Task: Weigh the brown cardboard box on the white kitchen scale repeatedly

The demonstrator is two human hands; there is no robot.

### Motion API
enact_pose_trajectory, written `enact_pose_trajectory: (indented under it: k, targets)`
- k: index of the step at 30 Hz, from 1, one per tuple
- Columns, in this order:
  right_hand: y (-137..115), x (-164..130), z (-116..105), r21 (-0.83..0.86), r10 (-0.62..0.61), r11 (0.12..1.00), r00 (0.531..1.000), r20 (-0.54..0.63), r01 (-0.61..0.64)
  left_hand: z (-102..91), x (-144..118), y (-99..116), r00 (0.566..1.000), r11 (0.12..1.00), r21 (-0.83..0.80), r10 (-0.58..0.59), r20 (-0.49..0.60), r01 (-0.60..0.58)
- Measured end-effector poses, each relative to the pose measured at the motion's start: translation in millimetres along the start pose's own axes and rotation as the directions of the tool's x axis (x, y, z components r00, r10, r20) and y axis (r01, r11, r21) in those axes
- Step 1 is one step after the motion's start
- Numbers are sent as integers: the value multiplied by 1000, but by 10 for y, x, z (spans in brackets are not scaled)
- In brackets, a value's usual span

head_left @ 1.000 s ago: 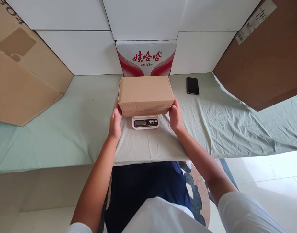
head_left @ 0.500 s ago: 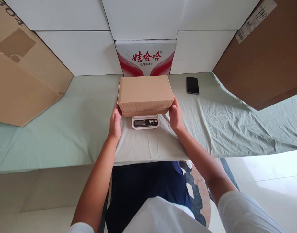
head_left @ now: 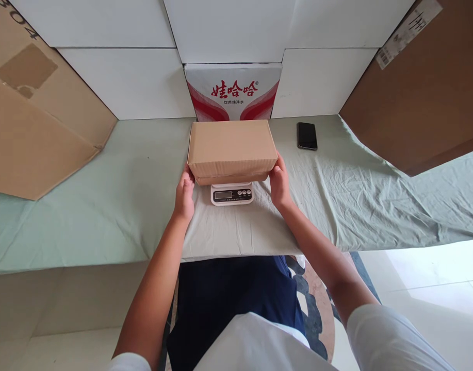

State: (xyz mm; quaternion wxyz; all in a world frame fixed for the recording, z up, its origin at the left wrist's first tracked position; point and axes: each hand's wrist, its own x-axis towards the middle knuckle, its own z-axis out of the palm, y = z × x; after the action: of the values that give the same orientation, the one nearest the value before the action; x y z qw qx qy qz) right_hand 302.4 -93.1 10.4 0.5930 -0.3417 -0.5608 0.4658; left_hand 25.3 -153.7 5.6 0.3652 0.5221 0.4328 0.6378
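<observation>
A closed brown cardboard box (head_left: 232, 147) sits over a small white digital scale (head_left: 232, 195), hiding most of its platform. The scale's display and round buttons show below the box's near edge. My left hand (head_left: 185, 196) grips the box at its left near corner, thumb on the near side. On the opposite side my right hand (head_left: 279, 181) holds the right near corner. Fingers of both hands are partly hidden behind and beneath the box. Whether the box rests fully on the scale, I cannot tell.
Behind the box stands a white and red printed carton (head_left: 233, 93) against white panels. A black phone (head_left: 307, 136) lies on the green cloth (head_left: 131, 206) to the right. Large cardboard pieces stand at the left (head_left: 46, 123) and right (head_left: 418, 103).
</observation>
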Motion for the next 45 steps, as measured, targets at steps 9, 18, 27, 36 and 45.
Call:
enact_pose_trajectory:
  k: [9, 18, 27, 36, 45]
  targets:
    - [17, 6, -4, 1, -8, 1000, 1000, 0, 8, -9, -3, -1, 1000, 1000, 2, 6, 13, -6]
    - [2, 11, 11, 27, -11, 1000, 1000, -11, 11, -10, 2, -8, 1000, 1000, 9, 10, 5, -10]
    - [40, 25, -10, 52, -6, 999, 1000, -6, 6, -29, 7, -48, 999, 999, 19, 33, 33, -34]
    - [30, 22, -4, 20, -31, 999, 999, 11, 31, -56, 9, -85, 999, 999, 36, 28, 24, -29]
    - [27, 19, -2, 19, -15, 1000, 1000, 13, 15, -47, 16, -79, 998, 998, 44, 39, 42, -41]
